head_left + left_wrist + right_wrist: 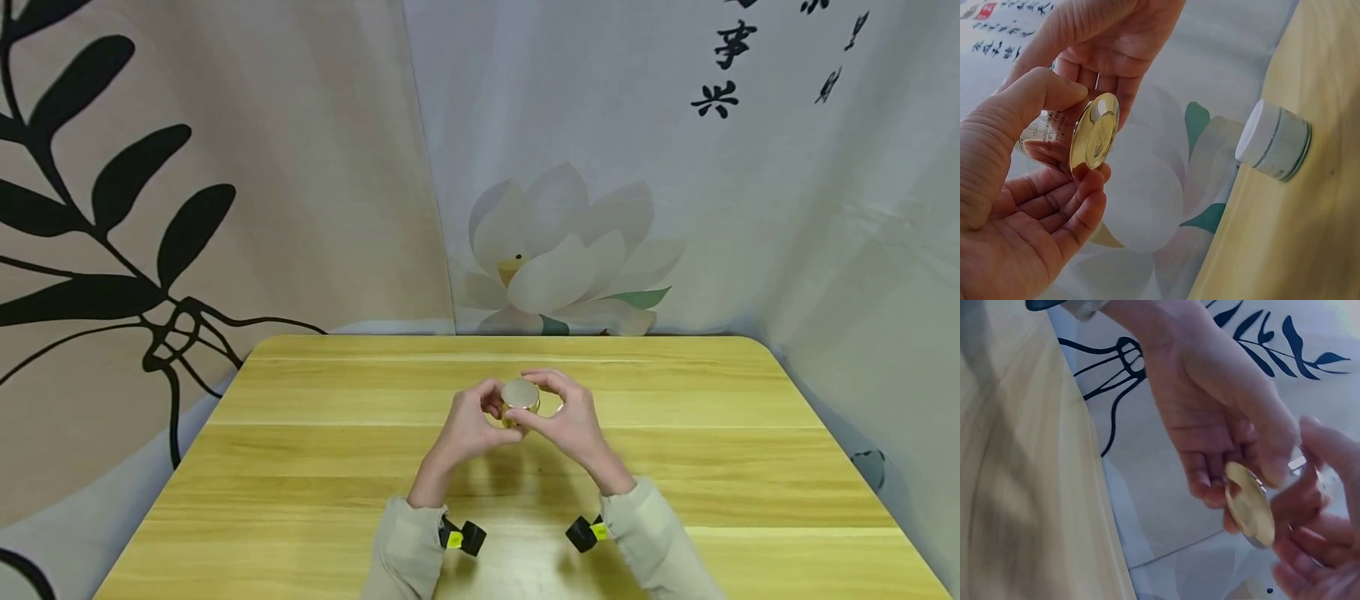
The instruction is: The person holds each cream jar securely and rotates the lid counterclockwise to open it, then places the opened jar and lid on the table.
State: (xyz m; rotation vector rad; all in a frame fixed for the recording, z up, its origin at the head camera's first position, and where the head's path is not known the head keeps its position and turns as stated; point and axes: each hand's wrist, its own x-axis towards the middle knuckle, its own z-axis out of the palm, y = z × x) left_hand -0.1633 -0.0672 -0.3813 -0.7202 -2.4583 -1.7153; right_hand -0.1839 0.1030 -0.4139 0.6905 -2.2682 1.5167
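A small shiny gold jar (521,397) with a pale round top is held between both hands above the table. Its gold-coloured, ringed end (1095,134) faces down in the left wrist view, and printed text shows on the side between the fingers. The left hand (471,423) curls round one side of the jar, thumb toward the person. From the other side, the right hand (572,421) grips it between thumb and bent fingers. In the right wrist view, the left hand (1222,412) and the right hand (1329,519) meet at the jar, fingers covering much of it.
A white jar (1275,140) with green bands stands on the wooden table (300,467) in the left wrist view. Printed curtains (315,167) hang behind and beside the table. Each wrist carries a small black camera (472,537) with a yellow tag.
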